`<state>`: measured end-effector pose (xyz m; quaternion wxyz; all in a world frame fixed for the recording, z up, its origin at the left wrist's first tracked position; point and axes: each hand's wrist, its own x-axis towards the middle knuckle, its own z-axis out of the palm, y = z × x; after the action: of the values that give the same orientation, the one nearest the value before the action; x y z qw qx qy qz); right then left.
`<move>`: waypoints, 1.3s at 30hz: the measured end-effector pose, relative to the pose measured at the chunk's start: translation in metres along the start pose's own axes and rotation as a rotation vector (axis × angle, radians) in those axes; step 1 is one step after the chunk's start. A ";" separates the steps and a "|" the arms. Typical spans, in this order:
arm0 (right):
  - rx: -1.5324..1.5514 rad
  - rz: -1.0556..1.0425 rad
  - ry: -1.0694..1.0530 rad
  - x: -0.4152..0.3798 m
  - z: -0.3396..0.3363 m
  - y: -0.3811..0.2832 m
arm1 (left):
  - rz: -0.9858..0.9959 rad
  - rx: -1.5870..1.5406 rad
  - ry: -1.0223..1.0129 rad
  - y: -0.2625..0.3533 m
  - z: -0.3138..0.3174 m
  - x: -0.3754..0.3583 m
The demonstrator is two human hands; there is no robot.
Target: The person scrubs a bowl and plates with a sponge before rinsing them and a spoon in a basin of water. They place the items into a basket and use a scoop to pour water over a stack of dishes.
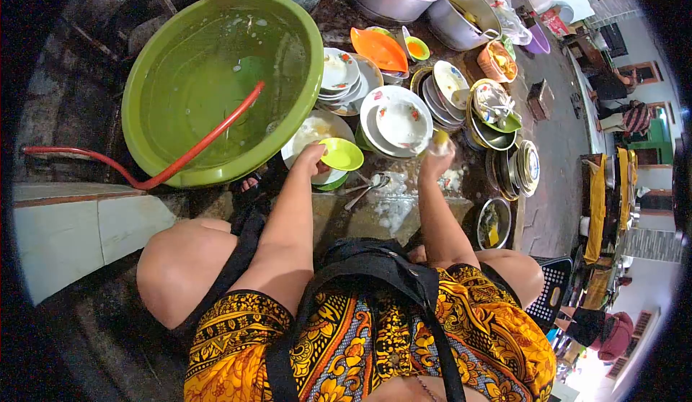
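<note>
A floor-level dishwashing area: at ten o'clock, a wide, round green plastic basin of water with a thin red flexible hose; at one, stacked round white floral dishes; at twelve, a big round silver metal pot.

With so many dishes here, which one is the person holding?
The small lime-green dish, gripped at its rim by the left hand; the white flowered dish nearby sits stacked instead.

One lime-green dish is held. There are one large green tub, one red hose and one orange leaf-shaped dish.
</note>
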<state>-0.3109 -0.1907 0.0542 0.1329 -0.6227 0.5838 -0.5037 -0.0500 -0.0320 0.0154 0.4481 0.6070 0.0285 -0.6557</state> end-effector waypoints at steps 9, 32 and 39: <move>-0.088 -0.370 -1.108 -0.119 0.024 -0.122 | -0.001 0.091 -0.183 0.000 0.023 -0.014; -0.125 -0.474 -1.356 -0.115 -0.002 -0.137 | -0.237 -0.137 -0.373 -0.044 0.005 0.007; -0.394 -0.485 -1.088 -0.066 -0.001 -0.149 | 0.234 0.338 0.336 -0.030 -0.005 0.037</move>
<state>-0.2114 -0.0911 0.1356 0.1756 -0.9175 0.3566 -0.0135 -0.0596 -0.0323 -0.0313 0.4023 0.7726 -0.0776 -0.4850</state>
